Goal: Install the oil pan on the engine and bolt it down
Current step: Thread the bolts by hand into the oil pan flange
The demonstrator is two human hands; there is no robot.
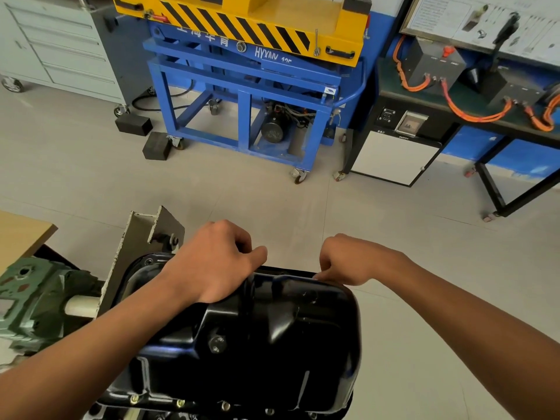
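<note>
The left hand (212,265) is curling over the far rim of the oil pan (272,328); the right hand (348,262) is bunching there, its hold indiscernible. Threading blind is risking cross-threading

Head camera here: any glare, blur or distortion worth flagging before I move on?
Head view: glare streaks on the glossy oil pan; wide-angle distortion skews the blue cart; poster top right washed out, unreadable; left hand and right hand sharp.
</note>
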